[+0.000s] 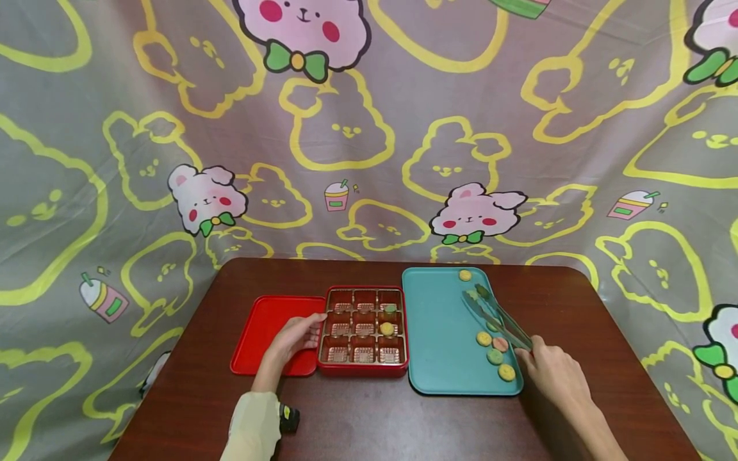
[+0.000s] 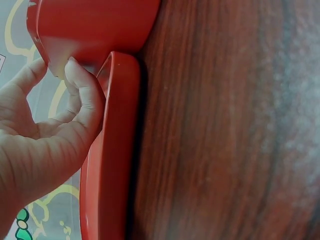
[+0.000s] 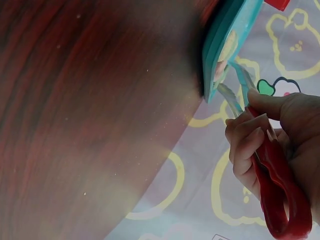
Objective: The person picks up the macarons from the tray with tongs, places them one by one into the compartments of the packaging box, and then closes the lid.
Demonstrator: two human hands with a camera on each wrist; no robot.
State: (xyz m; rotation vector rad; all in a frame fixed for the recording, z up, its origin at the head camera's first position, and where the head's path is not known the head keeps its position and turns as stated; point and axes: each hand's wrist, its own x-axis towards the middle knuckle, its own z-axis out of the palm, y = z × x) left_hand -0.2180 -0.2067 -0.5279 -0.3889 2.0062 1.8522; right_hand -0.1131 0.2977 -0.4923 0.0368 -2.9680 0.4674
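Observation:
My left hand [image 1: 300,334] holds the left edge of a red box [image 1: 363,370], one digit at its rim and the others curled against its side wall. The box has a gold insert divided into several compartments. A green cookie [image 1: 390,308] lies in the back right compartment, and a yellow cookie [image 1: 387,329] in the one before it. My right hand [image 1: 555,371] grips red-handled metal tongs [image 3: 280,185] over the right side of a teal tray [image 1: 438,346]. Their tips reach a green cookie [image 1: 482,291] near the tray's right edge.
Left of the box lies a red lid [image 1: 250,339], partly behind my left hand. Several yellow, green and pink cookies [image 1: 483,339] lie along the tray's right side, with another yellow cookie [image 1: 465,275] at its back. A patterned curtain [image 1: 357,128] hangs behind the brown table [image 1: 346,422].

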